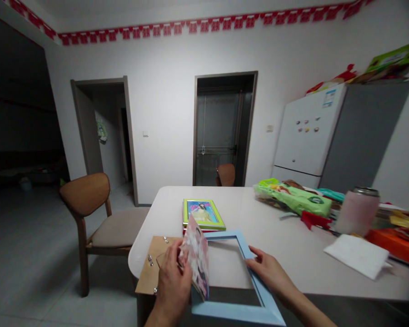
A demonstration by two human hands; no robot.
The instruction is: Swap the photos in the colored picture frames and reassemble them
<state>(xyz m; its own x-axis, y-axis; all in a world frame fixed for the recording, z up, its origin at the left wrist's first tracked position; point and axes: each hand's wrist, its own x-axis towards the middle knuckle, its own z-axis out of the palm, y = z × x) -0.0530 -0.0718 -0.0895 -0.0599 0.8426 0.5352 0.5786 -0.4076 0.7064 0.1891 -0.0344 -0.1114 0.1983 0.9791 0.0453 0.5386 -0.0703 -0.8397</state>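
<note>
My left hand (172,279) is closed on a printed photo (196,256), holding it upright and tilted over a light blue picture frame (259,284) that lies flat at the table's near edge. The fingers of my right hand (267,268) rest on the frame's right rail, pressing it down. A brown backing board (150,268) with small metal clips lies to the left of the frame, partly under my left hand. Beyond the blue frame a green frame (203,213) with a picture in it lies on a red one.
The white table (286,245) carries a green snack bag (293,196), a pink cup (357,211), a white paper (356,255) and clutter at right. A wooden chair (92,218) stands to the left. A fridge (334,136) and two doorways are behind.
</note>
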